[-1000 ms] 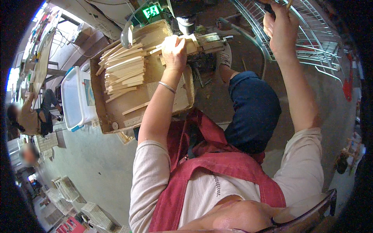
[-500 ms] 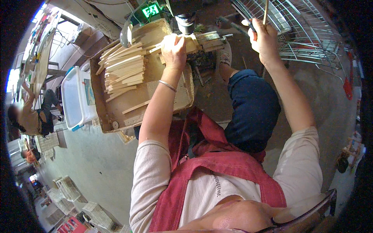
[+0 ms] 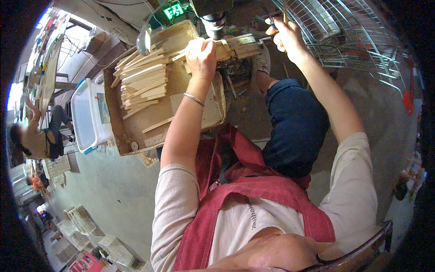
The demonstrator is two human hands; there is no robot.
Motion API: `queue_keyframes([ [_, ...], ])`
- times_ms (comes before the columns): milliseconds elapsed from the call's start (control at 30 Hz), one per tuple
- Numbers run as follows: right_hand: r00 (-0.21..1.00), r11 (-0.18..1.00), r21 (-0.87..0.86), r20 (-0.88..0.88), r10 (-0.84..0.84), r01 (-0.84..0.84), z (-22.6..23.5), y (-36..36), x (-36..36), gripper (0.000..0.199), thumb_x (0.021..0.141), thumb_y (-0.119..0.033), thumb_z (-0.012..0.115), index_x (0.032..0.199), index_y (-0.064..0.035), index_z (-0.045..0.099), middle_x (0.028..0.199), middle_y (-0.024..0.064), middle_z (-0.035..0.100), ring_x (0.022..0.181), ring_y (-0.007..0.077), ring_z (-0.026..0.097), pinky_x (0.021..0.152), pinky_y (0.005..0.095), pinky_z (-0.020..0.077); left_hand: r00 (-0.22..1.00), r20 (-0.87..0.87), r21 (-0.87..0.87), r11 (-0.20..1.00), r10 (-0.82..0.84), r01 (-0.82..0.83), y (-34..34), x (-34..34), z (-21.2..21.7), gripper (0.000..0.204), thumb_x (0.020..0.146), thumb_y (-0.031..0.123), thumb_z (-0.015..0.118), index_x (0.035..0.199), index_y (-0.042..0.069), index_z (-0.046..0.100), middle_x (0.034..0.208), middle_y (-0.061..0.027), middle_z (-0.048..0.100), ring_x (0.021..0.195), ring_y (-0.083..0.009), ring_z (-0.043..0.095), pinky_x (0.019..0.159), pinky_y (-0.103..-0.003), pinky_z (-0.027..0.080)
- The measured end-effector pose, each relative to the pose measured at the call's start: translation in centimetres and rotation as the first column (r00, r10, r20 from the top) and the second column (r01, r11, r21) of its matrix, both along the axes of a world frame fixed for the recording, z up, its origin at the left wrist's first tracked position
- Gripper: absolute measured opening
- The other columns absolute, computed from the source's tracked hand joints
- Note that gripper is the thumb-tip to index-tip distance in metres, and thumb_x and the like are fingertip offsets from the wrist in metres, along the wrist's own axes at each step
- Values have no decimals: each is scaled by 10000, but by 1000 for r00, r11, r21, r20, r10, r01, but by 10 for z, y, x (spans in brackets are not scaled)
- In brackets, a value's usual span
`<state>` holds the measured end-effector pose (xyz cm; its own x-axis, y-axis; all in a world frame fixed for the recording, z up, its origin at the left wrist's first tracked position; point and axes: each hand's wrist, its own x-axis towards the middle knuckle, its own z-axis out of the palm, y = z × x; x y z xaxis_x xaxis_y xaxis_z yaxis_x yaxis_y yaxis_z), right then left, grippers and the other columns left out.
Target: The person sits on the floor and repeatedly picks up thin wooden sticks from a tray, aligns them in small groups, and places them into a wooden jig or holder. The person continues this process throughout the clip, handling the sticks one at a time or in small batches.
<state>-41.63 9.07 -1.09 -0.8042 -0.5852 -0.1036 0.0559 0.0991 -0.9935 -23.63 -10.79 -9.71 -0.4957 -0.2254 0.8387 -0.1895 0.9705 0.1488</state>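
Note:
My left hand (image 3: pixel 200 56) is closed over the near end of a narrow bench-like fixture (image 3: pixel 242 41), and pale wood shows on either side of its fingers. My right hand (image 3: pixel 288 41) is raised at the upper right, its fingers wrapped round a thin stick (image 3: pixel 285 11) that points up. A small dark piece also shows by its thumb; what it is cannot be made out. Left of my left hand, several pale wooden strips (image 3: pixel 144 81) lie stacked in a shallow cardboard tray (image 3: pixel 170 104), with one loose strip (image 3: pixel 157 125) apart from them.
A dark cylindrical machine part (image 3: pixel 214 25) stands behind the fixture, and a lamp (image 3: pixel 144 41) hangs over the tray. Wire racks (image 3: pixel 358 50) fill the upper right. A clear plastic bin (image 3: pixel 86 115) stands left of the tray. Another person (image 3: pixel 34 140) works at the far left.
My right hand has moved left and slightly up, still gripping the stick. My left hand stays at the fixture, almost unmoved.

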Motion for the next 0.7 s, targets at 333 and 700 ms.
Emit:
queue_keyframes([
  [333, 984, 976, 199, -173, -52, 87, -15, -45, -25, 352, 1070, -333, 477, 1262, -85, 637, 1081, 55, 737, 528, 130, 621, 388, 240, 466, 999, 34, 0, 1000, 1, -1, 0, 2, -2, 112, 728, 65, 673, 812, 88, 603, 767, -61, 501, 771, -271, 546, 687, -401, 436],
  [700, 991, 995, 91, -130, 40, -28, 14, 19, -2, 357, 1018, -394, 587, 1053, -52, 684, 676, 5, 603, 453, 70, 490, 375, 235, 331, 1000, 12, 3, 1000, 5, -5, 0, -1, -3, 139, 784, 101, 693, 734, 118, 564, 745, -64, 498, 772, -289, 538, 655, -416, 421],
])
